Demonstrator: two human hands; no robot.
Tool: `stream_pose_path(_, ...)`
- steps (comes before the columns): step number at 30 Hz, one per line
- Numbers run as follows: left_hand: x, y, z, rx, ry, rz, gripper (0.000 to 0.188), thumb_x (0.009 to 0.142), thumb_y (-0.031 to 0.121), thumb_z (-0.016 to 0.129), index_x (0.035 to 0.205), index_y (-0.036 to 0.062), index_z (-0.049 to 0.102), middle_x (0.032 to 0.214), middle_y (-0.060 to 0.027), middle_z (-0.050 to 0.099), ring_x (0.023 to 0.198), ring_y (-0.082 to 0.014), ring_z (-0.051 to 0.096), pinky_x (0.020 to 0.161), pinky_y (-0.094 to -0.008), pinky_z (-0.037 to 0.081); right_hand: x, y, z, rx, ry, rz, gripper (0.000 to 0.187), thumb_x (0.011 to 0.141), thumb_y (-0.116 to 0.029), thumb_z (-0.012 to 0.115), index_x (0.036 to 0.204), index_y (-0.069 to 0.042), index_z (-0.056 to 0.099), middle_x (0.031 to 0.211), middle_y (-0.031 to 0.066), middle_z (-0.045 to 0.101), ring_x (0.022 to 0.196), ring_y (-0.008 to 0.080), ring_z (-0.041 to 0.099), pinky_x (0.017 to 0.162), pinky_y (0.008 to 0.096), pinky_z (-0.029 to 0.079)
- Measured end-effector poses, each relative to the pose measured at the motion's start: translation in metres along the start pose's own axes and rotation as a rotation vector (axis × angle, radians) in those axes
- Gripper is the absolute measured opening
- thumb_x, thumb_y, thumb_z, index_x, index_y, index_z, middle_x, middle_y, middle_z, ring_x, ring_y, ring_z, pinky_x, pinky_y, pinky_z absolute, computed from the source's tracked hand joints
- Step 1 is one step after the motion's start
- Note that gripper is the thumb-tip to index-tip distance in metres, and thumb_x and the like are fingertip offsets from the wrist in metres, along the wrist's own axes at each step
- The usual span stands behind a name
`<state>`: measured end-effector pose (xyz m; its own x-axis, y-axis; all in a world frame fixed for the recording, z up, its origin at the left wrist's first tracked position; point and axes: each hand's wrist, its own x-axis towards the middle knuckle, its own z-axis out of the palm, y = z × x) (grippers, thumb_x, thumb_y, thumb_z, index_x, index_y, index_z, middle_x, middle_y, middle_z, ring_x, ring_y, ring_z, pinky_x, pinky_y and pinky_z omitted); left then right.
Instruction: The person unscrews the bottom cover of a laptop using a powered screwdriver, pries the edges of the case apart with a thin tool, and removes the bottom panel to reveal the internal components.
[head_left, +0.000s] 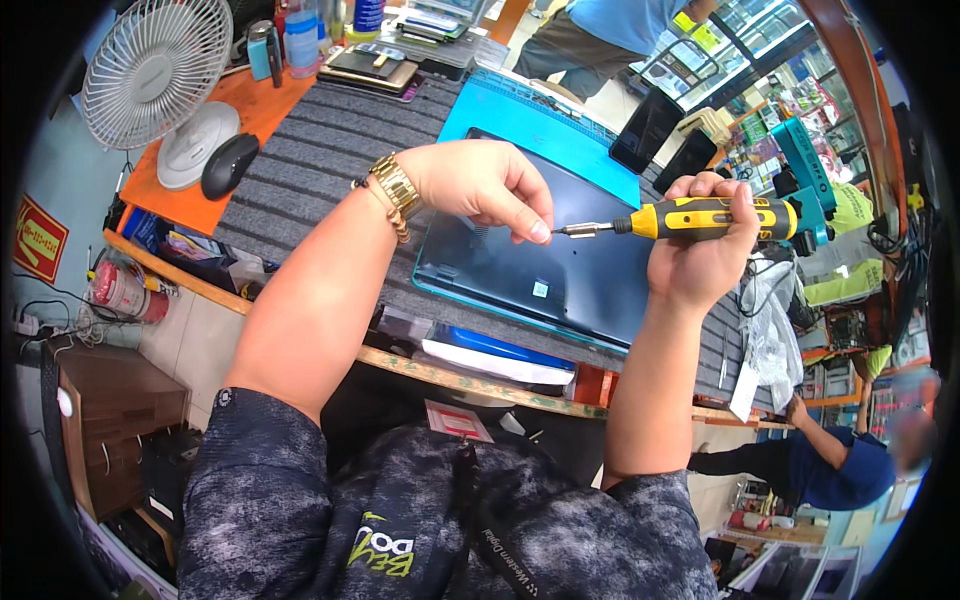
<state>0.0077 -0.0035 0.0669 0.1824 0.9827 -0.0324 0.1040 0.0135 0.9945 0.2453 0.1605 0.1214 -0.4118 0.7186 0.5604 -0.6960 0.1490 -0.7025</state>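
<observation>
My right hand [697,262] is wrapped round a yellow and black power screwdriver [672,219], held level with its bit pointing left. The thumb and fingers of my left hand [480,190] are pinched together at the tip of the bit [585,229]. Whatever they hold there is too small to make out. Beneath both hands lies a dark laptop [500,275], its flat underside up, with a small light sticker [540,289] near the front edge. A bright blue work mat [540,125] shows under and behind the laptop.
Grey ribbed matting [310,150] covers the bench. At the left stand a white fan [190,140] and a black mouse [230,166]. Stacked devices [370,72] lie at the back. Phones [648,130] and a clear plastic bag [775,345] are on the right. Two other people are beyond the bench.
</observation>
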Motion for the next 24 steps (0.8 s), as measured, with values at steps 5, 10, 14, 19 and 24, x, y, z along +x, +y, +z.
stream_pose_path(5,0.013,-0.008,0.009,0.064,0.055,0.027,0.027,0.101,0.024,0.091,0.113,0.0013,0.085,0.096,-0.0015,0.082,0.079,-0.0047,0.068,0.064,-0.022,0.048,-0.003,0.001,-0.007,-0.023,0.061,-0.021,0.031,0.116,-0.032,0.061,0.105,-0.004,0.061,0.094,0.0125,0.065,0.085,0.0293,0.067,0.082,0.0441,0.055)
stream_pose_path(10,0.024,-0.016,0.024,-0.179,0.047,0.071,0.024,0.102,0.02,0.089,0.112,-0.0008,0.084,0.096,-0.0028,0.082,0.075,-0.0039,0.064,0.061,-0.0213,0.046,-0.004,0.002,-0.006,-0.016,0.111,-0.089,0.028,0.116,-0.03,0.06,0.107,-0.004,0.061,0.093,0.0117,0.066,0.083,0.029,0.068,0.082,0.0448,0.055)
stream_pose_path(14,0.027,-0.018,0.023,-0.19,0.062,0.08,0.026,0.103,0.019,0.088,0.118,-0.0021,0.085,0.095,-0.004,0.082,0.073,-0.0035,0.063,0.06,-0.0209,0.045,-0.006,-0.005,-0.012,-0.033,0.118,-0.1,0.027,0.116,-0.03,0.059,0.108,-0.004,0.06,0.093,0.0118,0.067,0.082,0.0293,0.068,0.082,0.0449,0.055)
stream_pose_path(19,0.026,-0.019,0.013,0.087,0.282,0.122,0.024,0.103,0.024,0.084,0.113,0.0026,0.088,0.096,-0.0005,0.083,0.081,-0.0071,0.073,0.072,-0.0263,0.056,-0.015,-0.012,-0.034,-0.083,0.057,-0.076,0.024,0.113,-0.026,0.062,0.108,-0.003,0.058,0.092,0.0148,0.065,0.08,0.0297,0.067,0.076,0.0434,0.056)
stream_pose_path(24,0.029,-0.028,0.015,0.713,0.517,0.165,0.027,0.101,0.029,0.082,0.102,0.003,0.088,0.087,-0.0103,0.083,0.077,-0.017,0.076,0.075,-0.0345,0.061,-0.038,-0.024,-0.044,-0.214,-0.225,-0.054,0.017,0.106,-0.012,0.07,0.108,-0.003,0.056,0.094,0.0156,0.064,0.08,0.0264,0.065,0.076,0.0416,0.058)
